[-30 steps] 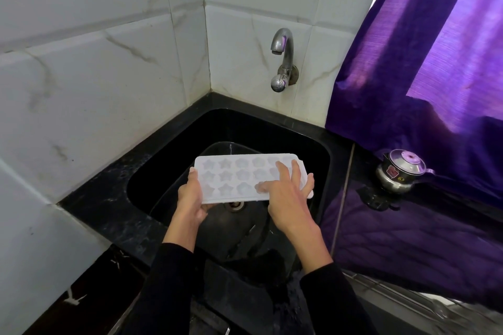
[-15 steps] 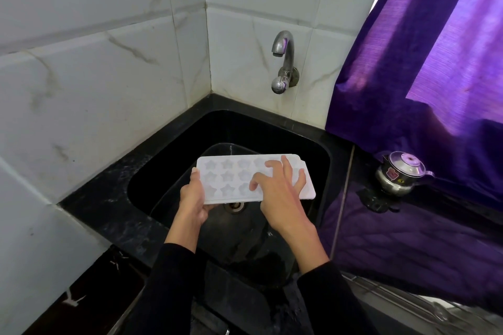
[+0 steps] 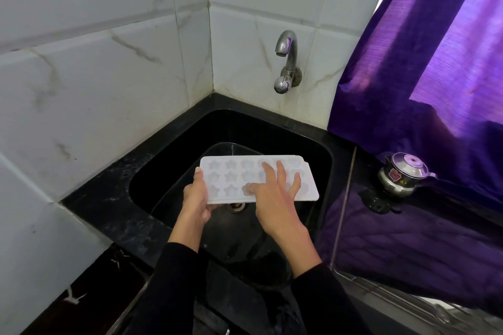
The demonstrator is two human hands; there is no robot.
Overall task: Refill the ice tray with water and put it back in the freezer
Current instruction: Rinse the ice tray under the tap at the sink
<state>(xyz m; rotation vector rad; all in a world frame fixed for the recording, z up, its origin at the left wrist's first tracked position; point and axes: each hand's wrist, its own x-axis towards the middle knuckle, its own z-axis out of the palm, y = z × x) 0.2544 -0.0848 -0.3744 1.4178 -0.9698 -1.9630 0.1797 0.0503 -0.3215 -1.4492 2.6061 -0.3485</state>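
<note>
Head view: left hand (image 3: 196, 200) grips white ice tray (image 3: 226, 171) over sink (image 3: 168, 160) at 6 o'clock from dry tap (image 3: 284, 62); right hand (image 3: 275, 198), previously flat, now spreads fingers across cups, so refill unstarted.

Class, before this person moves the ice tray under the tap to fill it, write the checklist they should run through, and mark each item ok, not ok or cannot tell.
1. Ice tray held: ok, left hand grips its left end.
2. Tray roughly level, star cavities facing up: ok.
3. Right hand clear of the cavities: not ok, its spread fingers lie on them.
4. Tray over the sink: ok.
5. Tray beneath the tap spout: not ok, it sits nearer the person.
6. Water running: not ok, no stream shows.
</note>
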